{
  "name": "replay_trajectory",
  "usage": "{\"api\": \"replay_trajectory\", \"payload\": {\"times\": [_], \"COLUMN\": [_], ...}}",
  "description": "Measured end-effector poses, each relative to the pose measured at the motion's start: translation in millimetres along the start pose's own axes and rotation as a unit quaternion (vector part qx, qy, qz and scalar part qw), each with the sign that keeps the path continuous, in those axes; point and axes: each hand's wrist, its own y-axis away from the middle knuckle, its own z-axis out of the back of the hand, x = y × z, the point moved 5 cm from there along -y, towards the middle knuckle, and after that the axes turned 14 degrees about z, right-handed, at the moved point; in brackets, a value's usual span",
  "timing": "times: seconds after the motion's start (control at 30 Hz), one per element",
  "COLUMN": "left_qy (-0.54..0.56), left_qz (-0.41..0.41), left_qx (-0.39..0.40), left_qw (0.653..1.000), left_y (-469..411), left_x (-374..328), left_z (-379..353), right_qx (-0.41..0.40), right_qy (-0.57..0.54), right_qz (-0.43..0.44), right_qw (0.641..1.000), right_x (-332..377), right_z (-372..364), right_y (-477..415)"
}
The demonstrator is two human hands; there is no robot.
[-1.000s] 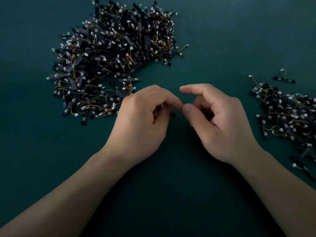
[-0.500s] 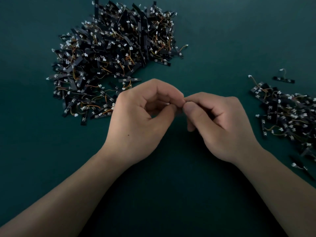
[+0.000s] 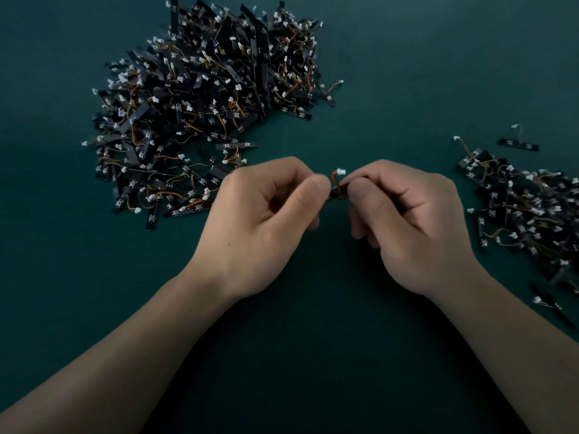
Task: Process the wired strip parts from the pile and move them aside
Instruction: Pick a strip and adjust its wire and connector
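Strip-part pile (image 3: 206,98) on dark teal tabletop (image 3: 407,73)

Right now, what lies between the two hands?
One wired strip part, pinched by the left hand and the right hand, white connector up, seen in the head view.

A dark teal surface (image 3: 423,73) fills the view from edge to edge — matte, plain and even in texture, like a mat or a cloth, though which cannot be told. The light is dim and soft: the far part, above all toward the far right and the left side, shows a clearer blue-green, while the near middle sinks into deep shadow, almost black, with blurred, gradual borders rather than sharp ones.
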Motion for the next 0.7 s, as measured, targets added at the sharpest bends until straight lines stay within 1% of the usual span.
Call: {"api": "replay_trajectory", "payload": {"times": [0.07, 0.23, 0.5, 0.63, 0.7], "left_qy": [0.002, 0.079, 0.008, 0.021, 0.012], "left_qz": [0.002, -0.027, -0.034, -0.039, -0.04], "left_qx": [0.012, 0.014, -0.045, -0.022, -0.027], "left_qw": [1.0, 0.996, 0.998, 0.999, 0.999], "left_y": [1.1, 2.9, 3.4, 5.0, 5.0], "left_x": [-1.8, -4.4, -4.5, -5.8, -6.1], "left_z": [-2.5, 2.0, 2.8, 2.2, 1.6], "right_qx": [-0.005, -0.018, -0.012, -0.014, -0.011], "right_qy": [0.001, -0.005, 0.005, 0.014, 0.013], "right_qz": [0.009, 0.014, -0.005, -0.011, -0.014], "right_qw": [1.0, 1.0, 1.0, 1.0, 1.0], "right_x": [0.1, 0.8, -1.7, -1.5, -1.6], "right_z": [0.6, 0.6, 0.0, 0.1, -0.3], "right_y": [0.6, 1.4, 0.9, 1.0, 0.9]}}
